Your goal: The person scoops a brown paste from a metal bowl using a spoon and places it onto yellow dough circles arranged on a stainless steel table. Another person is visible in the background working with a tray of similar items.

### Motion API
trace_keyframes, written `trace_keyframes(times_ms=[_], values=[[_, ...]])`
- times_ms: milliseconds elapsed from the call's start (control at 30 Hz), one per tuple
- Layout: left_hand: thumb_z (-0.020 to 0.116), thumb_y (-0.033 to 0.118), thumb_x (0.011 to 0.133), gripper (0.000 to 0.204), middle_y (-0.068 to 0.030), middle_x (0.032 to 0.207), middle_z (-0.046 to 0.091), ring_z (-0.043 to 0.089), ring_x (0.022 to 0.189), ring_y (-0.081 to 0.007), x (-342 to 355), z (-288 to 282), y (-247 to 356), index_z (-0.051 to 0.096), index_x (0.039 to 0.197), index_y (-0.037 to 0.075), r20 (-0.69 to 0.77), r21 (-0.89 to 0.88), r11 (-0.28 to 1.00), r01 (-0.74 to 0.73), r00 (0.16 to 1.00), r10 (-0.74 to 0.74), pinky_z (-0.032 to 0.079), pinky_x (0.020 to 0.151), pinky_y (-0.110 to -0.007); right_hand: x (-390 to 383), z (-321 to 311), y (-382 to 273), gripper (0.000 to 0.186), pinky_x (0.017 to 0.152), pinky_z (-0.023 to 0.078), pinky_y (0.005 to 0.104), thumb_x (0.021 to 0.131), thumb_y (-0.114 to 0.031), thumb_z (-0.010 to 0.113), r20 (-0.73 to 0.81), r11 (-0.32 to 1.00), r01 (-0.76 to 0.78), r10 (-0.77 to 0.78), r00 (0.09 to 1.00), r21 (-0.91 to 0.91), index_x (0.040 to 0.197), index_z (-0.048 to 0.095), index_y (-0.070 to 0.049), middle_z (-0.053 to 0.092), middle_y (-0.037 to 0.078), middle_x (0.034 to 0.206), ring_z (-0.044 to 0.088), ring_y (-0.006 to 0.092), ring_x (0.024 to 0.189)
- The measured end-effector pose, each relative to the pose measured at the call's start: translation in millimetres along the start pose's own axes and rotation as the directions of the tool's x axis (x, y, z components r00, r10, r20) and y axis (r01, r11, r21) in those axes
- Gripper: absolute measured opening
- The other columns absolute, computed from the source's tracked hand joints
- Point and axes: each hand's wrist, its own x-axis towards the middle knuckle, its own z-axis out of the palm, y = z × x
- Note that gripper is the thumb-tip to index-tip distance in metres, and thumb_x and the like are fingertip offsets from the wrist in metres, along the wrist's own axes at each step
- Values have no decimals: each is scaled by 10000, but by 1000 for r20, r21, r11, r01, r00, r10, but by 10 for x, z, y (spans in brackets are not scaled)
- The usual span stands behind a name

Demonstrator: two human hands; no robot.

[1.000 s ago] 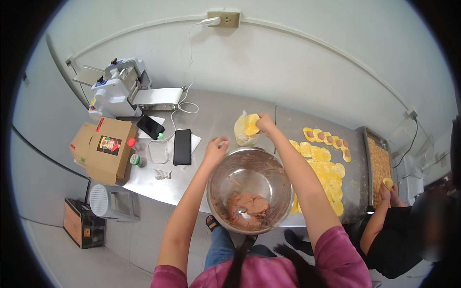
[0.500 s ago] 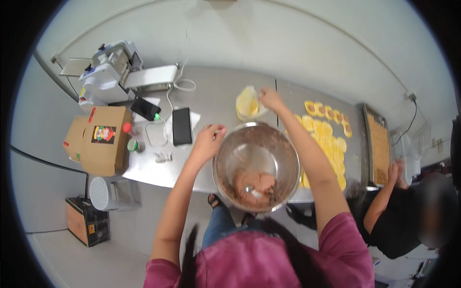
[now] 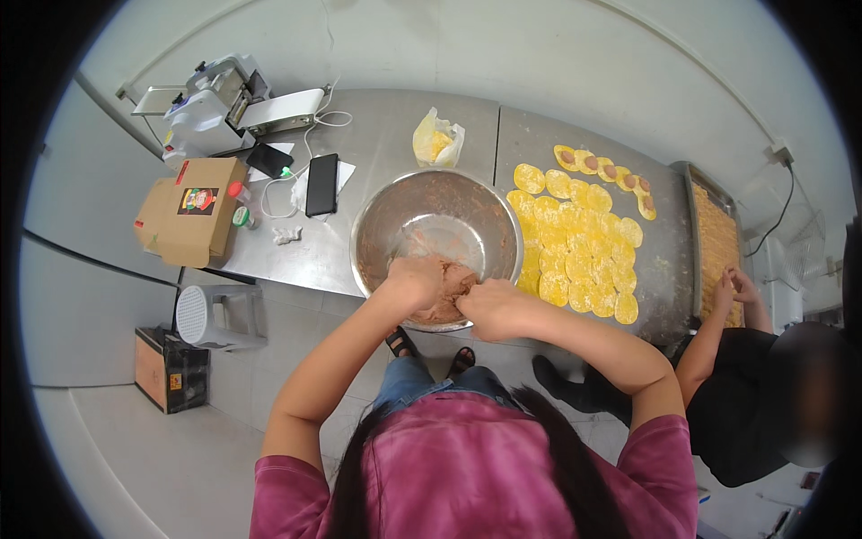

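Observation:
A large steel mixing bowl (image 3: 433, 184) hangs partly over the table's near edge, with soft brown filling (image 3: 460, 280) at its bottom. My left hand (image 3: 416, 281) is inside the bowl, fingers curled down at the filling. At the near right rim, my right hand (image 3: 492, 308) is closed, its fingertips reaching to the filling. What either hand grips is hidden by the fingers. Just beyond the bowl stands an opened plastic bag (image 3: 438, 142) with yellow contents. To the right lie several floured yellow dough rounds (image 3: 575, 238), overlapping.
Farther right, a row of rounds topped with brown filling (image 3: 609, 171) lies near a baking tray (image 3: 716, 242). A co-worker's hands (image 3: 738, 286) are beside that tray. On the left are a phone (image 3: 321, 185), a cardboard box (image 3: 205, 211), small jars (image 3: 242, 216) and a white machine (image 3: 211, 112).
My right hand has left the plastic bag and come down to the bowl. My left hand has moved from beside the bowl into it. The view has shifted.

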Motion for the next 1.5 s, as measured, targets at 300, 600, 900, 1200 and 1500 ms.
trace_keyframes(times_ms=[300, 600, 900, 1200, 1500], values=[[558, 324, 752, 327, -89, 998, 643, 619, 936, -244, -143, 158, 42, 659, 982, 114, -52, 66, 998, 1, 999, 3, 495, 772, -365, 675, 639, 261, 163, 658, 511, 354, 751, -111, 569, -118, 961, -232, 216, 969, -151, 880, 655, -61, 656, 125, 875, 642, 250, 842], [516, 243, 746, 287, -171, 910, 646, 622, 866, -330, -10, 94, -454, 674, 875, 42, -83, -96, 983, 153, 983, -161, 489, 754, -394, 193, -40, 348, 155, 673, 508, 387, 722, -81, 553, -156, 951, -308, 298, 942, -38, 815, 664, -27, 650, 167, 860, 639, 308, 821], [552, 242, 802, 268, -208, 760, 619, 600, 748, -368, -137, 225, -844, 623, 757, -12, -436, -604, 784, -142, 883, -175, 454, 670, -426, 72, 13, 293, 150, 669, 506, 423, 672, -60, 548, -391, 856, -481, 516, 762, 193, 756, 655, 4, 630, 213, 777, 631, 354, 762], [538, 236, 818, 251, -220, 659, 601, 607, 626, -382, -54, 301, -195, 633, 765, 10, -636, -240, 965, -110, 768, -70, 489, 592, -456, 250, 118, 16, 132, 599, 517, 380, 724, -108, 563, -504, 881, -448, 458, 732, 150, 730, 662, -21, 641, 170, 736, 650, 298, 722], [532, 141, 765, 150, -206, 656, 609, 620, 621, -368, 172, 377, -224, 616, 785, 19, -681, -208, 978, 24, 714, -162, 488, 565, -454, 10, 108, -159, 125, 553, 514, 353, 712, -88, 550, -542, 813, -568, 537, 646, 130, 699, 664, -40, 640, 145, 699, 652, 266, 671]])
